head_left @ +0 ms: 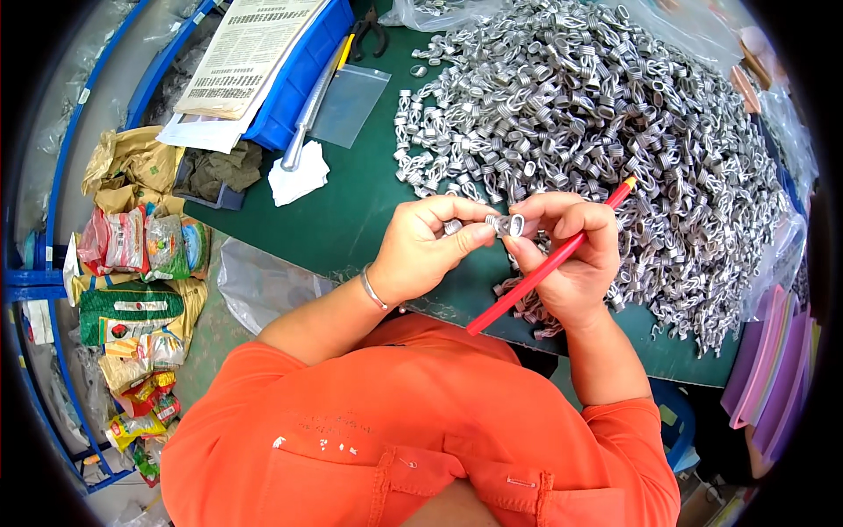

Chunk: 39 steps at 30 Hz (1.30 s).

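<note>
Between the fingertips of both hands is a small silver metal fitting (pixel 507 225) with ribbed sides and an oval opening. My left hand (pixel 413 250) pinches its left end with thumb and forefinger. On the other side my right hand (pixel 575 277) grips the fitting with thumb and fingertips. A long red pencil-like stick (pixel 533 279) with a yellow end lies slantwise across the right hand, tucked among its fingers. Just beyond the hands spreads a large heap of similar silver fittings (pixel 606 114), many with looped strands. Some fittings are partly hidden behind my hands.
The heap lies on a green tabletop (pixel 290 233). At the back left are a blue bin (pixel 303 75) with papers (pixel 250 53), pliers (pixel 369 35), a clear bag (pixel 351 105) and white paper scraps (pixel 299 180). Food packets (pixel 145 237) stand left; purple foam sheets (pixel 773 369) right.
</note>
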Each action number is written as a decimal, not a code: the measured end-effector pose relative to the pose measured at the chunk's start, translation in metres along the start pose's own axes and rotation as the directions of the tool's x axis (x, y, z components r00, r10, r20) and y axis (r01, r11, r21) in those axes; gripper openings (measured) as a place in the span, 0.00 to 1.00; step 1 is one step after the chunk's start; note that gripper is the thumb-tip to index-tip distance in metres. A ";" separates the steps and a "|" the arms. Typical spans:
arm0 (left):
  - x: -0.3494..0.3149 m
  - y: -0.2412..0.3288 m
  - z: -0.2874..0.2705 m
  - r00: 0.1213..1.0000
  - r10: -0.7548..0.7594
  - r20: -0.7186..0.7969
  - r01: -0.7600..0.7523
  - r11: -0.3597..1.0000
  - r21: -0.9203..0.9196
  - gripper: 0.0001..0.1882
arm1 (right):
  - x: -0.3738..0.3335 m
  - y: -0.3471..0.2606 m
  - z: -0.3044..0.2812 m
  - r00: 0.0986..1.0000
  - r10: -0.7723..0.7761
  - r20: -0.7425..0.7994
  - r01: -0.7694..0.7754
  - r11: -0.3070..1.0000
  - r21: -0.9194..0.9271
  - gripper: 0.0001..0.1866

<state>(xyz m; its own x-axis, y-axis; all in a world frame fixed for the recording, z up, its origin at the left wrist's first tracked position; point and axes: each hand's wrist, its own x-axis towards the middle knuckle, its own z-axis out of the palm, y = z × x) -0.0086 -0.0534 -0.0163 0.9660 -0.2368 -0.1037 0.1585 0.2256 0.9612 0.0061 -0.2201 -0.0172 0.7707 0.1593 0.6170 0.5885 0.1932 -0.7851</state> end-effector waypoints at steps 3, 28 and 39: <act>0.002 -0.002 0.000 0.998 -0.042 0.036 0.039 0.997 0.068 0.07 | -0.003 -0.003 -0.002 0.999 0.013 -0.045 -0.017 0.997 -0.076 0.19; 0.031 -0.013 -0.016 0.793 0.523 0.313 -0.474 0.207 0.856 0.08 | -0.010 -0.111 -0.344 0.542 -0.615 -0.573 -0.272 0.516 -0.812 0.08; 0.003 0.025 -0.021 0.993 -0.115 0.021 0.115 0.927 -0.356 0.09 | 0.029 -0.040 0.001 0.919 0.393 -0.024 -0.381 0.873 -0.304 0.05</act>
<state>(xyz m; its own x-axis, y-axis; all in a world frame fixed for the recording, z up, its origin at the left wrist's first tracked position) 0.0024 -0.0286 0.0026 0.9369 -0.2811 -0.2077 0.3304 0.5188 0.7885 0.0045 -0.2221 0.0327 0.9454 0.1995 0.2575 0.2947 -0.1864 -0.9372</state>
